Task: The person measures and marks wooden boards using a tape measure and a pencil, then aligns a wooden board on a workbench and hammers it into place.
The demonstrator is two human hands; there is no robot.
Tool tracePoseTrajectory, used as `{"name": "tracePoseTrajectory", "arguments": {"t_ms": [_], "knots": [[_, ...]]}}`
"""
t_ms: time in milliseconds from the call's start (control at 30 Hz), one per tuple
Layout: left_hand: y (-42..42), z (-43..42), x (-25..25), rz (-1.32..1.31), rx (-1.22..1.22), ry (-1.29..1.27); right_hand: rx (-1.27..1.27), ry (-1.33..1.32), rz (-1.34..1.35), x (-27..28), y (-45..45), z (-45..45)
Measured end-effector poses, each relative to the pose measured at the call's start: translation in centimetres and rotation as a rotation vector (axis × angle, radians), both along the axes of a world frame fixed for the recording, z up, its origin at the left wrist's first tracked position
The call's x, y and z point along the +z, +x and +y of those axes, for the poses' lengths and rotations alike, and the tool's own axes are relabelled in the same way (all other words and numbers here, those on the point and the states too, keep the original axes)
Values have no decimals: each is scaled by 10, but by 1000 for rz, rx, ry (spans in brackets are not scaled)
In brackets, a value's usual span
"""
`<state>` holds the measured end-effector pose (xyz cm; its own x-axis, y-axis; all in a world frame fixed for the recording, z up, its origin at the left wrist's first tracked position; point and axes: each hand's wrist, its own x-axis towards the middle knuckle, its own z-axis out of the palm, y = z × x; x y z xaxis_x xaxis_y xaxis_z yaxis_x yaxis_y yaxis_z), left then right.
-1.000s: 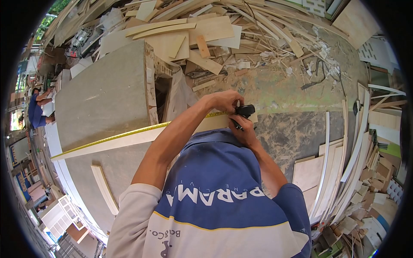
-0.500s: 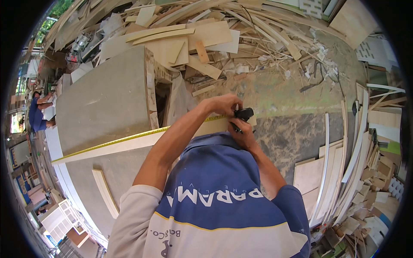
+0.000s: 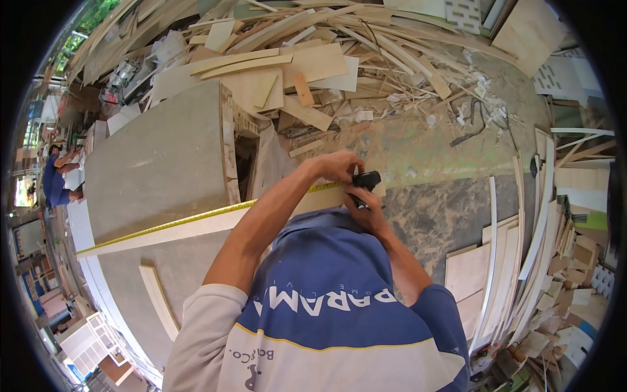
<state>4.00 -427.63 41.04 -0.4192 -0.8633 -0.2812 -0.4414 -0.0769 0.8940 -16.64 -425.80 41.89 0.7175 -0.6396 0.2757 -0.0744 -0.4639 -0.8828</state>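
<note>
A yellow tape blade [image 3: 176, 219] lies stretched along a long pale wooden strip [image 3: 196, 227], from the strip's left end to my hands. My left hand [image 3: 338, 166] is closed, its fingertips pinched at the black tape measure case [image 3: 367, 179], where the blade meets it. Just below, my right hand [image 3: 367, 208] is curled around the dark lower part of the tape measure. Some black material shows between its fingers, but its exact shape is hidden. The strip rests on a grey panel surface [image 3: 202, 261] and passes under my left forearm.
A raised grey panel [image 3: 157, 157] stands beyond the strip. A short pale strip [image 3: 159, 302] lies nearer. Wood offcuts [image 3: 313, 65] are heaped at the top. Long strips [image 3: 516, 274] and scraps lie at the right. Another person [image 3: 57, 176] is at the far left.
The view has shifted slightly, so the surroundings and hands sit a little lower in it. Both hands stay at the tape measure, and the blade remains stretched along the strip.
</note>
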Motion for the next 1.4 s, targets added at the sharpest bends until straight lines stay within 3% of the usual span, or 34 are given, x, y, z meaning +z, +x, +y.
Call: {"name": "tracePoseTrajectory", "arguments": {"t_ms": [133, 200, 267, 433, 500, 667, 733, 800, 900, 967, 1000, 1033, 1100, 1167, 1200, 1267, 1400], "knots": [[1, 3, 1, -4, 5, 56, -203, -17, -188, 25, -11, -5], [0, 3, 1, 5, 14, 83, -224, 20, -157, 34, -17, -17], [0, 4, -3, 4, 30, 58, -180, -396, 135, 59, -8, -40], [-1, 13, -2, 5, 80, 33, 140, -437, 317, 43, 9, -76], [-2, 23, -5, -80, 196, -142, 313, -302, 538, 41, 15, -82], [5, 85, 17, -73, 376, -86, 473, -321, 724, 60, 37, -79], [12, 126, 14, -248, 554, -288, 534, -305, 775, 62, 44, -71], [24, 175, 13, -316, 842, -374, 599, -590, 696, 54, 46, -63], [56, 250, 16, -799, 1436, -520, 666, -520, 633, 58, 56, -51], [78, 295, 15, -1140, 1954, -313, 714, -449, 570, 63, 65, -46], [89, 313, 23, -1205, 2272, -68, 726, -356, 532, 65, 72, -43], [111, 337, 21, -947, 2565, 38, 734, -319, 500, 67, 77, -39], [150, 389, 4, -236, 2951, -226, 755, -288, 461, 71, 88, -27], [175, 432, 3, 403, 2806, -796, 821, -320, 429, 68, 96, -17], [185, 447, 7, 614, 2612, -967, 789, -266, 388, 62, 99, -12], [193, 450, 35, 890, 2506, -1120, 788, -230, 342, 58, 105, -2], [218, 472, 44, 756, 2526, -1181, 802, -163, 353, 57, 114, 24]]}}
